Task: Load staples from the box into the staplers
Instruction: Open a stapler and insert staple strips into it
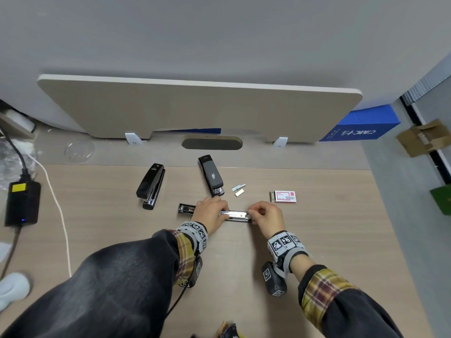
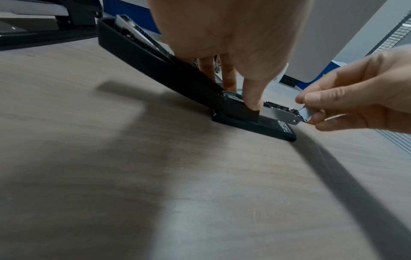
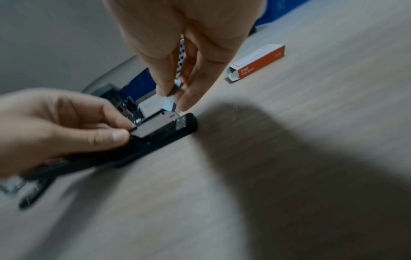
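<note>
Mid-load on stapler no. 3: my left hand (image 1: pixel 211 213) pins the opened black stapler (image 1: pixel 238 215) flat on the wood-grain desk (image 1: pixel 97 215), fingers curled round its hinge end, while my right hand (image 1: pixel 268 215) pinches a short silvery staple strip (image 2: pixel 308 114) at the front of the bare steel channel, not yet seated. Two other glossy black staplers, left one (image 1: pixel 151 185) & centre one (image 1: pixel 211 175), lie closed behind; whether they're filled I can't tell. Spare strips (image 1: pixel 238 190) sit loose beside the red-and-white card staple box (image 1: pixel 284 196), open-ended, just right of centre.
</note>
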`<state>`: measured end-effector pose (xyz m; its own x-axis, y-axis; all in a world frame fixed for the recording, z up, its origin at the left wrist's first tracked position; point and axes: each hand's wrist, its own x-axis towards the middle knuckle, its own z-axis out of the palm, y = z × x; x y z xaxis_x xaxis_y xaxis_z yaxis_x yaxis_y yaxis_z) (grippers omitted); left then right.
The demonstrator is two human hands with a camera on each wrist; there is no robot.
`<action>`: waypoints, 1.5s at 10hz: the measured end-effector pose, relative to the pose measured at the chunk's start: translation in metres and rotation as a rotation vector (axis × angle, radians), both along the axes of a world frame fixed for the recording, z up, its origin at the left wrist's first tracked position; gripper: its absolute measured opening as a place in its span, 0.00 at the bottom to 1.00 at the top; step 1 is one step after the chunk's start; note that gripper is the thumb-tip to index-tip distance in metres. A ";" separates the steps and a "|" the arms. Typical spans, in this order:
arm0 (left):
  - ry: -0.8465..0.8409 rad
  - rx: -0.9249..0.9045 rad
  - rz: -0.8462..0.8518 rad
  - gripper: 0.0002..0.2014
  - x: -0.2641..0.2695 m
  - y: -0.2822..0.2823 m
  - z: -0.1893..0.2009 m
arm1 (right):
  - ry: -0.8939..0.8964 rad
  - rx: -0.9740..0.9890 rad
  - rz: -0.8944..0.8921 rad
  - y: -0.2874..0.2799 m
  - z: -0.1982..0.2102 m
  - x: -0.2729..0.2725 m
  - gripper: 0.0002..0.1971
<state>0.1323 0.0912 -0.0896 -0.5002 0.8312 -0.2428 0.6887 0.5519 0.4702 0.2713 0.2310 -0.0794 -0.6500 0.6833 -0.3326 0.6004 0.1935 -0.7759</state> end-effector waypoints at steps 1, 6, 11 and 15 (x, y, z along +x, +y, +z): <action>0.001 0.003 -0.004 0.08 0.000 0.000 0.000 | 0.058 -0.064 -0.073 -0.004 0.004 -0.004 0.12; -0.005 -0.004 -0.001 0.09 -0.001 0.000 -0.001 | -0.047 0.119 0.016 -0.007 0.005 -0.005 0.06; -0.016 -0.016 0.008 0.09 -0.001 -0.001 0.001 | 0.000 -0.038 -0.233 -0.020 0.006 -0.017 0.11; 0.039 0.097 -0.065 0.17 0.014 0.006 0.006 | 0.112 -0.377 -0.491 -0.019 0.010 -0.022 0.07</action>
<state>0.1467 0.0977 -0.0833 -0.4520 0.8808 -0.1412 0.7403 0.4587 0.4915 0.2498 0.2124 -0.0691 -0.3347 0.7599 -0.5572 0.4608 -0.3838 -0.8002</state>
